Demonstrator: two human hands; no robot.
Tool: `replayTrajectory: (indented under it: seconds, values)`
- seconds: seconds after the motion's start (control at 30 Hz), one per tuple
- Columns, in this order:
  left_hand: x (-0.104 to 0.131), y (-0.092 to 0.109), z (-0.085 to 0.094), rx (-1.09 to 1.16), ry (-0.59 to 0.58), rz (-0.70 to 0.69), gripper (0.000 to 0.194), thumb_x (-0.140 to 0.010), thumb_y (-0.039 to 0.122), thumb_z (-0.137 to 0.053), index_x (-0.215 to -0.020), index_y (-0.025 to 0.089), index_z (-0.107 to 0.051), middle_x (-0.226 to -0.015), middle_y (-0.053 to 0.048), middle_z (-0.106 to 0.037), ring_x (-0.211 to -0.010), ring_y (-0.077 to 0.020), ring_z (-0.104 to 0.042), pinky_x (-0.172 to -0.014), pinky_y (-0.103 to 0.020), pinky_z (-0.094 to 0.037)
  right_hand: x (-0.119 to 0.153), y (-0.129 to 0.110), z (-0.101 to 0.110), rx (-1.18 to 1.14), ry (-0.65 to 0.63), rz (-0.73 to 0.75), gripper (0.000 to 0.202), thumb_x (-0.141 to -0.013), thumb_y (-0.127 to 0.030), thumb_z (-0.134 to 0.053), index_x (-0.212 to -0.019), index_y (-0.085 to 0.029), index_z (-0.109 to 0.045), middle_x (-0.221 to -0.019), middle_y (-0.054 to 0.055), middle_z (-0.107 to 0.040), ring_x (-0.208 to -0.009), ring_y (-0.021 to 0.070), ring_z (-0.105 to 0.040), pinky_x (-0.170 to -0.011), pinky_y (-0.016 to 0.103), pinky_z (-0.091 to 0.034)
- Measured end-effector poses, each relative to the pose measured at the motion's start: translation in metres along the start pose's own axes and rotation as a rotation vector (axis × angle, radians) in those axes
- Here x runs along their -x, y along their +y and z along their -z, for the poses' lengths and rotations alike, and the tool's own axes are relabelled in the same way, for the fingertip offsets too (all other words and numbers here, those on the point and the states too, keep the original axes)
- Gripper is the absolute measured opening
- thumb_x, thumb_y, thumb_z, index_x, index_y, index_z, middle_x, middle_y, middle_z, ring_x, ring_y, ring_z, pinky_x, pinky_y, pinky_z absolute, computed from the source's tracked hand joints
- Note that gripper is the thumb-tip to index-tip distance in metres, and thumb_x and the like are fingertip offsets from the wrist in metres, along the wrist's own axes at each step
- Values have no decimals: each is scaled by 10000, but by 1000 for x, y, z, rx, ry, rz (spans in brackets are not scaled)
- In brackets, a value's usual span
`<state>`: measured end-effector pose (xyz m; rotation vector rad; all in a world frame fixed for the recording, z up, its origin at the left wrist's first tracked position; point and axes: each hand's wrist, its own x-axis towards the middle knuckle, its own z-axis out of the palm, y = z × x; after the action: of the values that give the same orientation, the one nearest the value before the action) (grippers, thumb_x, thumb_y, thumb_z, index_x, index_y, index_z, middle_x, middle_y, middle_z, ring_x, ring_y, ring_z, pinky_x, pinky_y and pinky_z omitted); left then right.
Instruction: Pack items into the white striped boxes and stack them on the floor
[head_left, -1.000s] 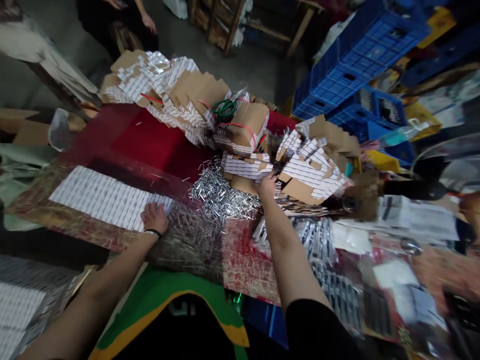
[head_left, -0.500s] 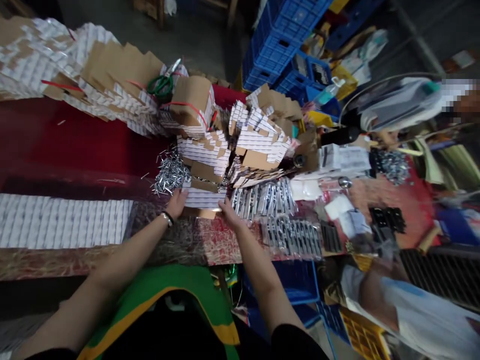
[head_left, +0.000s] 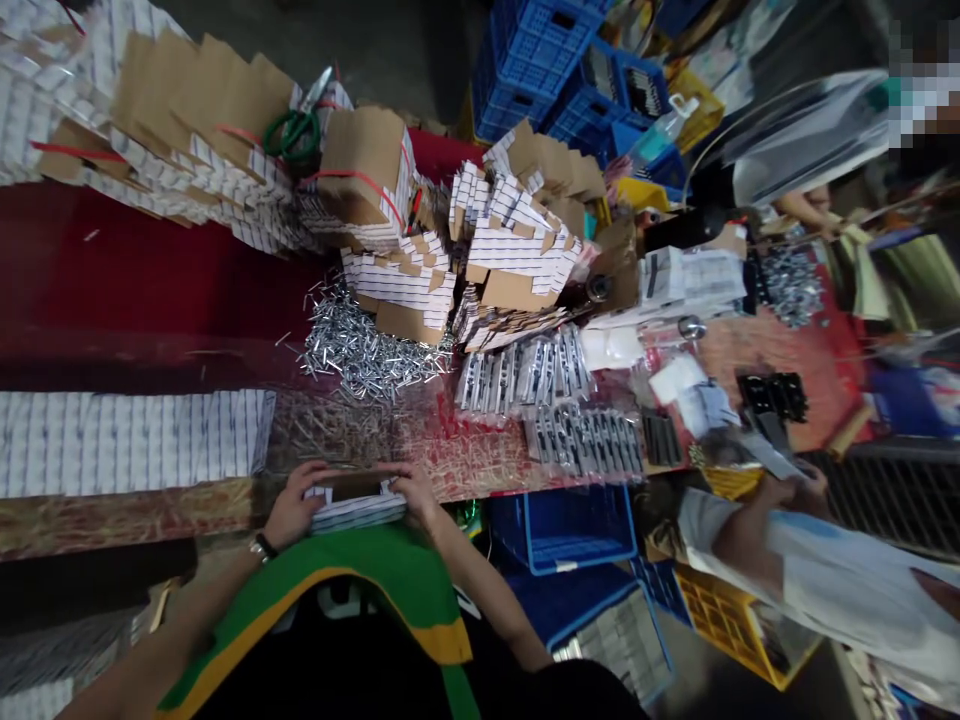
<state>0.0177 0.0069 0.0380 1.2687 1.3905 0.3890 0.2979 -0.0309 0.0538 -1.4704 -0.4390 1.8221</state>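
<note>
I see L hand [head_left: 294, 503] & R hand [head_left: 415, 492] gripping open carton [head_left: 357, 513], btm ctr; far-left carton row [head_left: 135, 442] looks done; upper-ctr blanks [head_left: 517, 254] unfolded.

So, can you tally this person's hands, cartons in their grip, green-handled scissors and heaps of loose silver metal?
Hands: 2 (left hand, right hand)
Held carton: 1
Green-handled scissors: 1
Loose silver heaps: 2 (near heap, far-right heap)
Total: 6
</note>
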Motion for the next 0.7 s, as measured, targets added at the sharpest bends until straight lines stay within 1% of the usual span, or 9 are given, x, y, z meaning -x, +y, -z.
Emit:
replayTrajectory:
  seconds: [0.07,0.17,0.23,0.3,0.37,0.43,0.53,0.6,0.7]
  values:
    - [1,4,6,-4,-146,-71,415,-764,567,-717,-978,248,-875,-1594,-115,-597,-1491,-408,-540,-1314,-565,-383,4,-5,2,37,-47,-16,409,-703,-559,-842,-955,-238,-822,-1100,100,-804,-1128,337,-708,-1009,454,-546]
    - [-9,21,11,-66,-317,-66,472,-766,628,-745,-1039,269,-884,-1631,-117,-587,-1469,-414,-574,-1225,-535,-488,5,-14,6,206,-176,-121,558,-603,-487,-965,-1088,-257,-811,-1130,57,-789,-1099,313,-726,-990,438,-561]
    - [-21,33,10,-189,-365,-2,530,-676,622,-827,-1079,280,-874,-1440,-137,-737,-1332,-422,-673,-1126,-522,-552,1,-17,5,370,-160,-173,583,-512,-391,-1019,-1035,-245,-807,-1014,33,-782,-1026,315,-739,-960,444,-575]
    - [-35,41,5,-322,-400,63,475,-617,577,-857,-986,277,-867,-1115,-120,-842,-1096,-409,-761,-983,-491,-598,-5,-15,2,496,-36,-137,489,-500,-346,-1026,-917,-235,-795,-900,24,-765,-993,328,-738,-991,476,-572]
    - [-46,45,-6,-393,-371,95,370,-626,549,-831,-866,269,-842,-901,-94,-837,-905,-371,-773,-849,-439,-597,-11,-13,2,490,182,-13,415,-586,-399,-999,-901,-245,-777,-899,34,-764,-1028,324,-729,-1048,490,-558]
    - [-56,46,-22,-351,-236,89,363,-690,585,-769,-839,258,-816,-847,-82,-824,-847,-335,-760,-789,-397,-578,-15,-11,6,279,383,113,407,-757,-545,-888,-1014,-257,-757,-998,53,-774,-1067,295,-724,-1039,474,-576]
    - [-76,50,-57,-234,-108,41,473,-866,658,-576,-811,225,-759,-791,-84,-785,-804,-297,-731,-754,-371,-571,-23,-14,17,44,371,190,468,-911,-634,-716,-1186,-256,-705,-1109,69,-769,-1038,271,-736,-925,441,-627]
    - [-100,56,-83,-277,-110,11,441,-915,597,-540,-745,217,-685,-773,-100,-748,-812,-300,-710,-793,-394,-573,-31,-16,26,300,277,222,402,-942,-554,-707,-1205,-250,-713,-1164,68,-765,-1062,272,-733,-929,420,-625]
    - [-145,65,-112,-416,-27,2,302,-908,448,-605,-705,234,-542,-860,-139,-704,-1017,-343,-686,-979,-463,-534,-41,-9,38,868,272,191,189,-938,-324,-712,-1100,-247,-772,-1266,74,-740,-1194,292,-688,-1055,425,-563]
